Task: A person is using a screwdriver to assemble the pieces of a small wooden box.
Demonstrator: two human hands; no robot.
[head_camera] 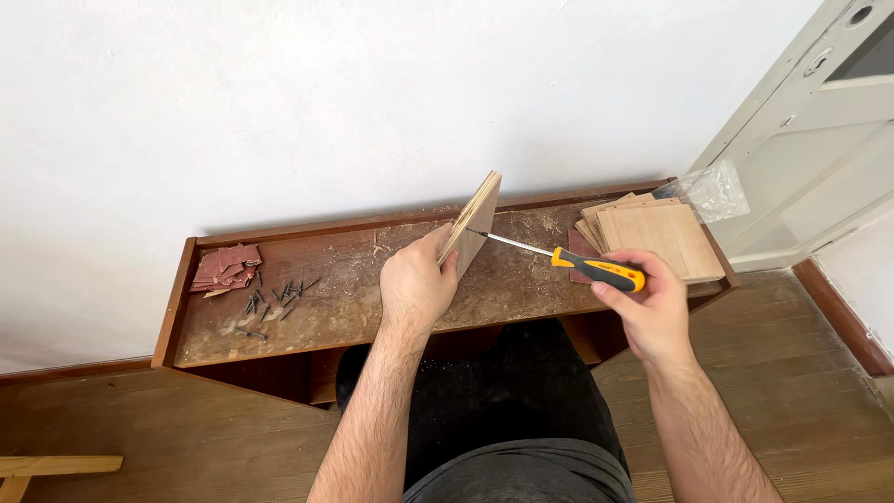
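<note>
Right hand (652, 298) fingers wrapped round screwdriver (596, 269), tip on plywood piece (472, 224). Left hand (416, 284) fingers clamp it on edge, mid-surface (326, 307). Looks light, stiff; hold near base. Spare panels (666, 242) far-right corner.

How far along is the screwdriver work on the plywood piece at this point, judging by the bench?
Done: nothing clearly finished shows. In hand: the left hand holds a plywood square on edge on the dusty bench, while the right hand presses the orange-handled screwdriver tip to its face. Left: a stack of similar squares and loose screws lie untouched.
</note>
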